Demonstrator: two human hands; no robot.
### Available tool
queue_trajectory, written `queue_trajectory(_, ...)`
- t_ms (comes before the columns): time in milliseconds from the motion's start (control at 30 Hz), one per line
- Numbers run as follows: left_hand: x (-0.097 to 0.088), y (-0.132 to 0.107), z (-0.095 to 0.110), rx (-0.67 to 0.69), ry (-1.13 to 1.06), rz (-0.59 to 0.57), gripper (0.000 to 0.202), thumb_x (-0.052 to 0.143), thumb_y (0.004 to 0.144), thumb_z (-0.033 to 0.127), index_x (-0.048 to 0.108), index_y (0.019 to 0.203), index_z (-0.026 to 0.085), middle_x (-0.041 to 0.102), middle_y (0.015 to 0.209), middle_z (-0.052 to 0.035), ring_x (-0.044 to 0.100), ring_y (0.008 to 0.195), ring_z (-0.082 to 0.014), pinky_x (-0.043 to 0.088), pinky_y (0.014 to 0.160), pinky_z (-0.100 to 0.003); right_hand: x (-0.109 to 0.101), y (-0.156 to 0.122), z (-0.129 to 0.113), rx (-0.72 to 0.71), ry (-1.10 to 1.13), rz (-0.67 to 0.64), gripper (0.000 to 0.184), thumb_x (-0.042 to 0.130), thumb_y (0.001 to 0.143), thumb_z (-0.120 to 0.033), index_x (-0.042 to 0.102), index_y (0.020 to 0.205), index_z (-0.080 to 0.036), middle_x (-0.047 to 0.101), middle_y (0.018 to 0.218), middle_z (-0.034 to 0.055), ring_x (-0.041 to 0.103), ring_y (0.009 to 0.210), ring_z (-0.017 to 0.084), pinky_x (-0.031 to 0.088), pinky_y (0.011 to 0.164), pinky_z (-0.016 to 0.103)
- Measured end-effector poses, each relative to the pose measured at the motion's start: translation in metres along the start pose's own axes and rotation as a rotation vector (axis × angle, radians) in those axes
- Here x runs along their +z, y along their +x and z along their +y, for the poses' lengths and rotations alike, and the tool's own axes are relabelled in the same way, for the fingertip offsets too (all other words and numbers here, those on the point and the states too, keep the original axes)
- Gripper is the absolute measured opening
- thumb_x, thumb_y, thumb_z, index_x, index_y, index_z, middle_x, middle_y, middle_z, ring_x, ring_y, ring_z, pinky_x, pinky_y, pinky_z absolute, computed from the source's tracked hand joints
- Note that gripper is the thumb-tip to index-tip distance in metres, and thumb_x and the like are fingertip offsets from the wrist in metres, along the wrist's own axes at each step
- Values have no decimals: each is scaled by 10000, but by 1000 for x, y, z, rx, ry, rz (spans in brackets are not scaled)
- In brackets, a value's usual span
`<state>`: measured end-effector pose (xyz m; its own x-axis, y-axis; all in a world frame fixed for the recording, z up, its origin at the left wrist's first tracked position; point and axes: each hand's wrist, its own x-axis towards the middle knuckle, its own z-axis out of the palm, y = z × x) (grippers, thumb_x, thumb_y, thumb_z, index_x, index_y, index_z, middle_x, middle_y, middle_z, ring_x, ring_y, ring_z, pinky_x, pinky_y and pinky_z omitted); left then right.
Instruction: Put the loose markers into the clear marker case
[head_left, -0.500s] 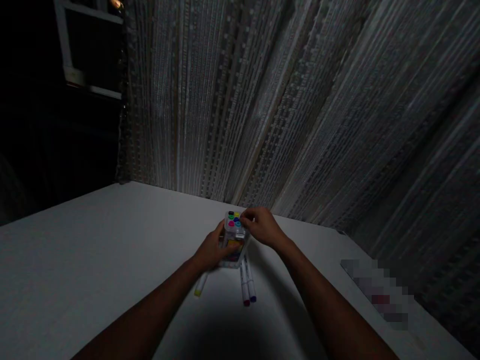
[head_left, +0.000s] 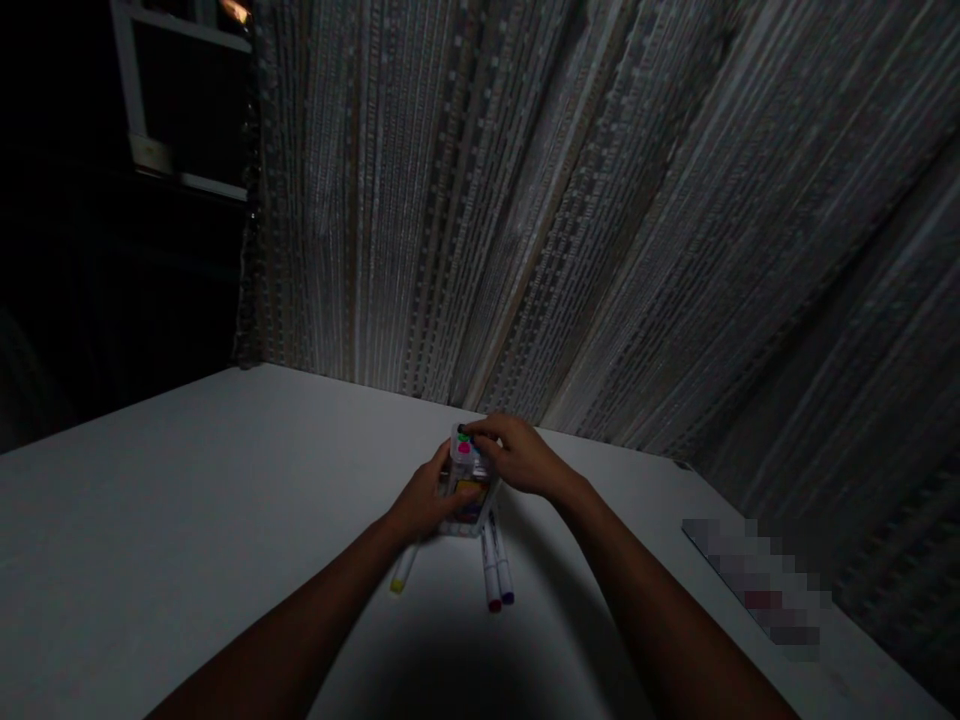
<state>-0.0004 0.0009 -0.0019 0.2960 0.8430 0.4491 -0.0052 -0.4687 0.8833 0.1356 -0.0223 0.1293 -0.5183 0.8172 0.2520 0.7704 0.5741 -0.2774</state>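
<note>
Head view, dim light. A clear marker case [head_left: 469, 497] stands upright near the middle of the white tabletop [head_left: 187, 500], its coloured marker caps [head_left: 464, 447] facing up. The left hand [head_left: 418, 505] comes in from 8 o'clock and its fingers are closed round the case's left wall. The right hand [head_left: 521, 460] arrives from 4 o'clock with its fingers [head_left: 480, 432] curled over the caps; whether they pinch a single marker or merely rest on the tops cannot be told.

Three loose markers lie flat at the foot of the case. A yellow-capped marker [head_left: 401, 572] is at 7 o'clock, partly under the left wrist. A red-capped marker [head_left: 489, 577] and a blue-capped marker [head_left: 503, 572] lie side by side at 6 o'clock. A striped curtain [head_left: 562, 200] hangs behind the tabletop at 12 o'clock.

Risks, as judged:
- The case is tall and narrow, so a sideways push or an upward tug from the right hand could tip it if the left grip slackens, spilling its markers.
- Tightly packed caps could drag a neighbouring marker along.
- The round loose markers could roll if either forearm brushes them.
- Poor light makes cap colours easy to confuse.
</note>
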Motion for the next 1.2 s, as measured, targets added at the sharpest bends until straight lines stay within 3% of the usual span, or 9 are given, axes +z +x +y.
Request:
queue_trajectory(367, 1, -1, 0, -20, 6, -11, 669, 688, 657, 336, 397, 1240, 184, 635, 1120, -77, 602, 1009, -242, 468, 870, -366, -1, -3, 5, 53, 9, 16, 299, 427, 822, -128, 673, 990, -121, 675, 951, 86, 599, 873, 165, 428, 767, 253)
queue_trajectory(533, 2, -1, 3, -26, 2, -11, 668, 685, 667, 341, 398, 1247, 179, 633, 1125, -88, 601, 1015, -246, 462, 882, -371, 0, -4, 7, 83, -26, 91, 305, 434, 824, -138, 660, 1027, -122, 664, 998, 103, 595, 917, 181, 424, 812, 269)
queue_trajectory(733, 1, -2, 5, -27, -7, -10, 678, 692, 665, 330, 393, 1253, 171, 642, 1105, -86, 614, 984, -234, 476, 851, -346, 2, -5, 12, 53, 61, 42, 338, 407, 815, -109, 641, 1058, -136, 664, 1041, 87, 591, 963, 174, 424, 844, 272)
queue_trajectory(1000, 1, -2, 4, -41, -34, -14, 682, 695, 655, 328, 396, 1248, 171, 623, 1157, -103, 599, 1039, -248, 458, 897, -366, 5, -10, 22, 61, 115, 202, 270, 438, 797, -102, 658, 949, -136, 661, 956, 82, 587, 883, 167, 447, 759, 280)
queue_trajectory(1200, 0, -2, 5, -26, -32, -15, 660, 692, 664, 322, 407, 1238, 164, 637, 1122, -102, 612, 998, -238, 465, 878, -361, -3, -16, 17, 69, 83, 180, 182, 512, 775, -138, 674, 858, -126, 667, 846, 62, 579, 756, 146, 430, 671, 254)
